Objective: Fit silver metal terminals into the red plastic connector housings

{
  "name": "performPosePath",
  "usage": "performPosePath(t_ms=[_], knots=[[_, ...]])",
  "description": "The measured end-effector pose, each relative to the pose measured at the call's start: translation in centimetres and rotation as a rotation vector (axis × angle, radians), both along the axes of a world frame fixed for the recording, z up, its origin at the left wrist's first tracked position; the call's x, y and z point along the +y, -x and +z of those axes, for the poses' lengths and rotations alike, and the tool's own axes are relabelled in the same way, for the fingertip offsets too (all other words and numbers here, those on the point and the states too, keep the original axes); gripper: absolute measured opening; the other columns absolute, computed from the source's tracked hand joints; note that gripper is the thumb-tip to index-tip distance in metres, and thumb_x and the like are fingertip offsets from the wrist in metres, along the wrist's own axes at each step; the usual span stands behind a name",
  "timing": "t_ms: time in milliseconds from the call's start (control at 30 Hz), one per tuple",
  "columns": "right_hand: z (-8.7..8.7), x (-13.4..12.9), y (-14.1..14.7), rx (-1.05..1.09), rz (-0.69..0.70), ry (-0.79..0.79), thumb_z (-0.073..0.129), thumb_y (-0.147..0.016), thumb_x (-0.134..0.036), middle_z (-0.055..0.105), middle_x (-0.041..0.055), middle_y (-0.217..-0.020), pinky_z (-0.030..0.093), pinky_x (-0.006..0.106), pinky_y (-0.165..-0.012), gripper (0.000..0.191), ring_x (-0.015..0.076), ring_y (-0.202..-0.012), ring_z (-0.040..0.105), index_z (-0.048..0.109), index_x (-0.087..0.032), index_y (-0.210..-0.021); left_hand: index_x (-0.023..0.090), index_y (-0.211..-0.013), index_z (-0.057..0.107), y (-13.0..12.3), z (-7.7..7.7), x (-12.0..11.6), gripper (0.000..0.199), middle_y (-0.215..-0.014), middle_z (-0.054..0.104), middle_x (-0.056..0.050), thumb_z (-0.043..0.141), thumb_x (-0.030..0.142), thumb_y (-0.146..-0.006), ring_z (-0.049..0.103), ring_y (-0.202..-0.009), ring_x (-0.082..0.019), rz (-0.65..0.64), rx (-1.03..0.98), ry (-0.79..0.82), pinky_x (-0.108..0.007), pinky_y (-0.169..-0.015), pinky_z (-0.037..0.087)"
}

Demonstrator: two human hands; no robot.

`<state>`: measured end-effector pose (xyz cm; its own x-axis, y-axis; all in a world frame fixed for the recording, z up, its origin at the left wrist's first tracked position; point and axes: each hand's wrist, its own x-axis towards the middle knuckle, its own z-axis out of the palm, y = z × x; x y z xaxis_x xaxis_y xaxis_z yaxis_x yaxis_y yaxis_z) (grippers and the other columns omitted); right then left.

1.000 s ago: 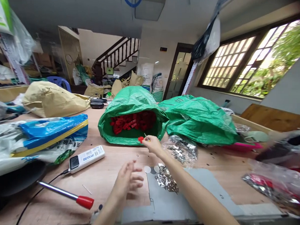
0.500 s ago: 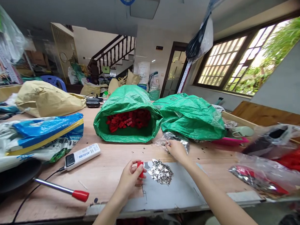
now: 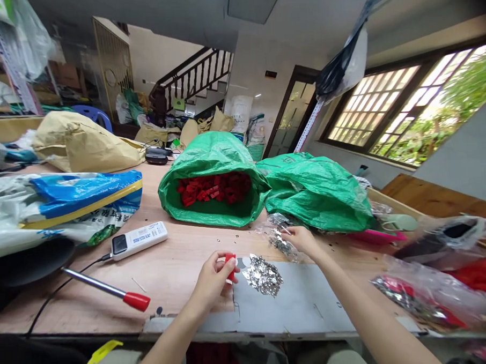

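Between the thumb and fingers of my left hand (image 3: 215, 277) is a small red strip-like piece (image 3: 230, 265), held upright at the left edge of a grey sheet (image 3: 288, 303). Just right of it lies a heap of small shiny metal pieces (image 3: 264, 276). My right hand (image 3: 304, 241) is farther back, its fingers closed at a clear plastic bag (image 3: 280, 239) with more silvery pieces in it. The fingertips partly cover the bag, so any single piece between them is hidden. Behind, an open green woven sack (image 3: 212, 218) holds many red pieces (image 3: 215, 188).
A second green sack (image 3: 319, 192) lies at the right. On the left are a white handheld device (image 3: 140, 240) with a cable, a red-tipped metal lever (image 3: 135, 300) and a blue-white sack (image 3: 90, 194). Another clear bag with metal pieces (image 3: 417, 303) rests at the right.
The whole view has shifted a little. My right hand has moved slightly right and the plastic bag's shape has changed beneath it. My left hand still holds the red piece by the heap.
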<state>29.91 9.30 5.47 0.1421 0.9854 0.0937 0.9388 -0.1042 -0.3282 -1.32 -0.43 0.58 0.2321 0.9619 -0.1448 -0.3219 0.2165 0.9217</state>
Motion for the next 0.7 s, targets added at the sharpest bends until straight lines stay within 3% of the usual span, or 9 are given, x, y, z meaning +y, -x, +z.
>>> performPosePath(t_ms=[233,500,700], knots=[[0.3,0.1,0.1,-0.043,0.049,0.031,0.065,-0.093,-0.038,0.069,0.0013,-0.085,0.052,0.034,-0.077,0.024,0.0177,-0.079,0.065,0.069,-0.015,-0.090,0.017,-0.101,0.060,-0.6,0.1,-0.3,0.057,-0.080,0.071,-0.006,0.077,0.061,-0.069,0.063,-0.060,-0.013,-0.020,0.008,0.019,-0.019,-0.049,0.043],[-1.5,-1.8,3.1,0.033,0.319,0.168,0.071,-0.076,-0.033,0.070,0.0006,-0.070,0.041,0.025,-0.061,0.015,0.0180,-0.068,0.062,0.072,-0.018,-0.075,0.017,-0.106,0.057,-0.5,-0.1,-0.4,0.060,-0.083,0.070,-0.005,0.077,0.061,-0.069,0.064,-0.059,-0.013,0.007,0.010,0.026,-0.022,-0.051,0.048],[-3.0,-2.1,3.8,0.002,0.279,0.065,0.062,-0.081,-0.027,0.069,0.0043,-0.075,0.037,0.027,-0.065,0.012,0.0193,-0.071,0.060,0.066,-0.018,-0.075,0.018,-0.110,0.053,-0.3,-0.3,0.3,0.063,-0.089,0.067,-0.005,0.076,0.061,-0.070,0.065,-0.059,-0.013,0.034,-0.009,0.024,-0.024,-0.053,0.052]])
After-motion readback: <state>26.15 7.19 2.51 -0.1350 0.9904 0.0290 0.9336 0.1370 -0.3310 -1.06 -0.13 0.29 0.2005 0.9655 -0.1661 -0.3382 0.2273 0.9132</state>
